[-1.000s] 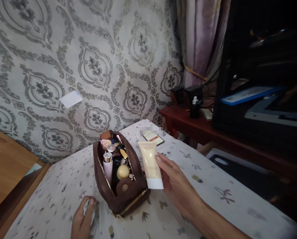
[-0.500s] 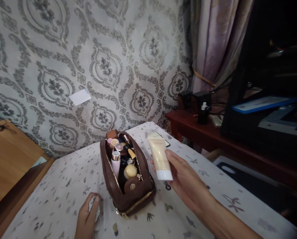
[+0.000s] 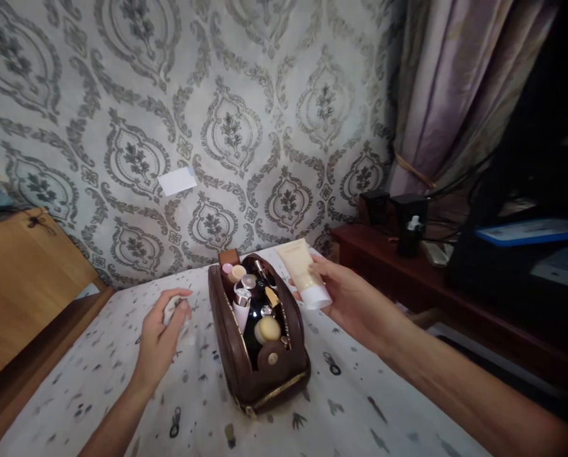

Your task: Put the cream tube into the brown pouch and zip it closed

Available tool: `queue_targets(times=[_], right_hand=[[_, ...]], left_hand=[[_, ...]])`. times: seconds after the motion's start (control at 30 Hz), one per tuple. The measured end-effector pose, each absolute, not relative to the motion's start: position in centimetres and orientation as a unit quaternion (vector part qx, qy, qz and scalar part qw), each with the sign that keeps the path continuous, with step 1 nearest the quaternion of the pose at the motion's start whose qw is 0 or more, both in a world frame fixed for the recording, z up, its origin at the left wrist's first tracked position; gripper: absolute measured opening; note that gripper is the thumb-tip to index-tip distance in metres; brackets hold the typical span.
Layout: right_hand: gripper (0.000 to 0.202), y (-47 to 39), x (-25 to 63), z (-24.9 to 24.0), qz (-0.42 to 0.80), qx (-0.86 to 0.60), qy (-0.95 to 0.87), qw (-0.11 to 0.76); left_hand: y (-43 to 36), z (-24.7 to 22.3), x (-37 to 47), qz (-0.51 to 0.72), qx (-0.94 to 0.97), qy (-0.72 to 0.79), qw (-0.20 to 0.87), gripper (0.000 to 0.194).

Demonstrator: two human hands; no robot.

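Observation:
My right hand [image 3: 353, 293] grips a cream-coloured squeeze tube [image 3: 297, 261] with a white cap, which points down toward me. It is raised just right of a brown cosmetic bag [image 3: 230, 352], whose zipped top gapes wide. Inside stand a pale pink bottle [image 3: 241, 313] with a silvery top, a round yellow-lidded jar [image 3: 268, 330], a peach-coloured cap [image 3: 237, 273] and several other cosmetics. To the left of the bag, my left hand [image 3: 156, 339] is curled around a crumpled whitish piece [image 3: 173, 310]; whether it is tissue or thin plastic I cannot tell.
The bag rests on a white patterned cloth [image 3: 202, 406]. A wooden panel [image 3: 31, 285] borders the left side. On the right, a red-brown desk [image 3: 355, 247] carries black boxes [image 3: 410, 216] and cables beneath a tied curtain [image 3: 436, 95]. A white card [image 3: 178, 181] is on the wall.
Both hands have risen farther from me, the left with the whitish piece. The tube has tilted, its cap swinging to the right. My view has turned slightly left.

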State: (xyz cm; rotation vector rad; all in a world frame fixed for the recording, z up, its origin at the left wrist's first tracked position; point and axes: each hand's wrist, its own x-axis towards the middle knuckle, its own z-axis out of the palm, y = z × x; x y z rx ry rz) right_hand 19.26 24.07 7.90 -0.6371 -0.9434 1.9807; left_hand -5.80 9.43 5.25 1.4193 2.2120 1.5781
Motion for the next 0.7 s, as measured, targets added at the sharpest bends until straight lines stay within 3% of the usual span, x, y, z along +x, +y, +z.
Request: queue_targets(times=[0.2, 0.27, 0.5, 0.7], right_hand=[[0.047, 25.2, 16.6, 8.6, 0.681, -0.288, -0.527, 0.419], [0.051, 25.8, 15.6, 8.4, 0.625, -0.299, -0.582, 0.425], [0.022, 27.2, 13.8, 8.6, 0.542, -0.266, -0.677, 0.42], [0.029, 27.8, 13.2, 8.4, 0.584, -0.281, -0.634, 0.422]], left_hand=[[15.0, 9.2, -6.4, 0.343, 0.676, 0.646, -0.088, 0.032], [16.7, 9.7, -6.6, 0.268, 0.737, 0.611, -0.111, 0.037], [18.7, 9.4, -6.9, 0.094, 0.819, 0.544, -0.154, 0.062], [18.4, 9.0, -7.5, 0.068, 0.84, 0.517, -0.148, 0.068]])
